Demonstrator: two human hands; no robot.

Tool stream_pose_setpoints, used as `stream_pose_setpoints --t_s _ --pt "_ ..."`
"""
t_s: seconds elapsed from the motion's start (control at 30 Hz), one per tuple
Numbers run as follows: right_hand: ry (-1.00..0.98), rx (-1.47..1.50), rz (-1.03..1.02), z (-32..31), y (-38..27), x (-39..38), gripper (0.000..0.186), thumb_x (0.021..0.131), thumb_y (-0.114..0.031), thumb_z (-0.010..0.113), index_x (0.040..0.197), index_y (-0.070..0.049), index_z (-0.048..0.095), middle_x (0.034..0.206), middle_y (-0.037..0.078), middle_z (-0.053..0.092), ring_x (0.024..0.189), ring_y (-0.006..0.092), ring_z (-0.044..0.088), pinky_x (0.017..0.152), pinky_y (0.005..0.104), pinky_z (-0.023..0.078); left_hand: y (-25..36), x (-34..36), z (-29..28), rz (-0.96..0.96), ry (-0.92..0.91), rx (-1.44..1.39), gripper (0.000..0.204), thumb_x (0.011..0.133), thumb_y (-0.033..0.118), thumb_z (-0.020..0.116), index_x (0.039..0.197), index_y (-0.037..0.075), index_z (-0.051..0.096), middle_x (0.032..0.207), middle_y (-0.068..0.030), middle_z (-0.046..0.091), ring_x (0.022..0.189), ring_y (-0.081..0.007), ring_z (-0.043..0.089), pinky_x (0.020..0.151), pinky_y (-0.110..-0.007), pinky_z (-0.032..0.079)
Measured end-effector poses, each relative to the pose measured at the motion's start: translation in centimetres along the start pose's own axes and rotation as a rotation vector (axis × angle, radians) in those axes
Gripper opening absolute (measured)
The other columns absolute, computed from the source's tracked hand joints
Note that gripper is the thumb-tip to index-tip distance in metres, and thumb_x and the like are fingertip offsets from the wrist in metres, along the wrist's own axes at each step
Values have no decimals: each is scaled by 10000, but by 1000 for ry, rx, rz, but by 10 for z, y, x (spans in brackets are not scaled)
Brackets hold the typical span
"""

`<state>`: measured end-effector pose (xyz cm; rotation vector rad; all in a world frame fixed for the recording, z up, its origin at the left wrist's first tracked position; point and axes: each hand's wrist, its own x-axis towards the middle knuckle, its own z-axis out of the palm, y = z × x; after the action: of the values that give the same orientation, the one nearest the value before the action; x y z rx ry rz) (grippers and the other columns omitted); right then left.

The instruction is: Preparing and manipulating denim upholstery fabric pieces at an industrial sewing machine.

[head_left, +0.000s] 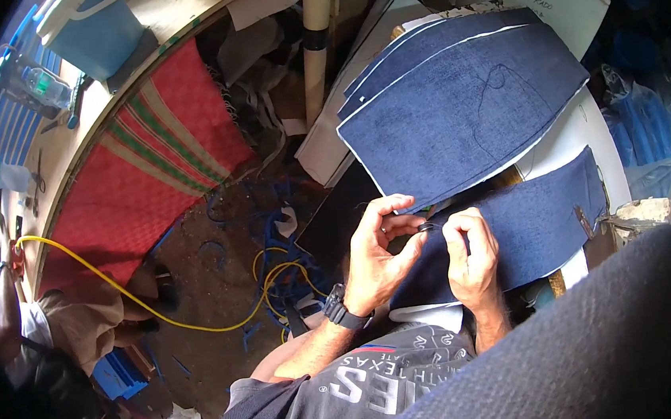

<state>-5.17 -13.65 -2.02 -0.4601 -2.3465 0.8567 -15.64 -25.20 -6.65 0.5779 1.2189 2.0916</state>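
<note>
My left hand (385, 255), wearing a black watch, holds a small black curved object (426, 226) between thumb and finger. Just right of it, my right hand (471, 257) has its fingers pinched, but what they hold is too small to make out. Both hands are over a dark blue fabric panel (539, 227) with a frayed mark near its right end. Above them lie stacked blue panels with pale edges (463, 118), with loose dark thread on the top one.
A curved wooden bench (71, 157) with bucket (93, 35), bottle and tools runs along the left, beside red striped cloth (152, 162). A yellow cable (144, 302) crosses the littered floor. A grey padded piece (593, 330) fills the lower right. Another person (82, 327) is partly visible at left.
</note>
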Motion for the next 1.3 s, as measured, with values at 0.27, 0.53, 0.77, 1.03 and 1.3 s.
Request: stream_pose_setpoints --t_s 0.27,0.53,0.77,1.03,1.3 --pt "-133 582 384 -8 -1 -5 152 1007 -144 512 915 -23 524 822 42 505 722 123 504 677 275 457 4 -2 3 110 33 145 677 759 -117 701 1350 36 408 1242 -106 537 996 -153 636 877 -302 528" --pt "-217 982 543 -17 -15 -4 149 991 -137 534 882 -40 502 808 45 468 690 128 478 632 286 476 5 1 -1 271 -6 461 759 716 -111 706 1387 56 393 1190 -106 541 927 -141 624 838 -282 513" --pt "-115 1460 367 -56 -28 -1 202 986 -141 537 825 -57 448 788 72 450 645 151 449 572 318 469 5 2 -4 294 2 543 789 701 -119 705 1399 54 382 1170 -107 547 898 -139 619 838 -281 510" --pt "99 1658 275 -89 -40 4 249 959 -165 611 831 -53 428 794 83 464 675 202 473 527 385 480 -1 1 -2 174 1 366 670 756 -103 676 1362 45 431 1156 -80 559 958 -145 624 900 -298 505" --pt "-30 1439 386 -97 -43 7 285 950 -176 640 827 -58 411 793 63 439 699 198 480 551 429 527 -24 -1 -1 -360 -248 -146 377 979 95 548 1344 17 493 1284 -124 585 1144 -216 609 1006 -358 476"
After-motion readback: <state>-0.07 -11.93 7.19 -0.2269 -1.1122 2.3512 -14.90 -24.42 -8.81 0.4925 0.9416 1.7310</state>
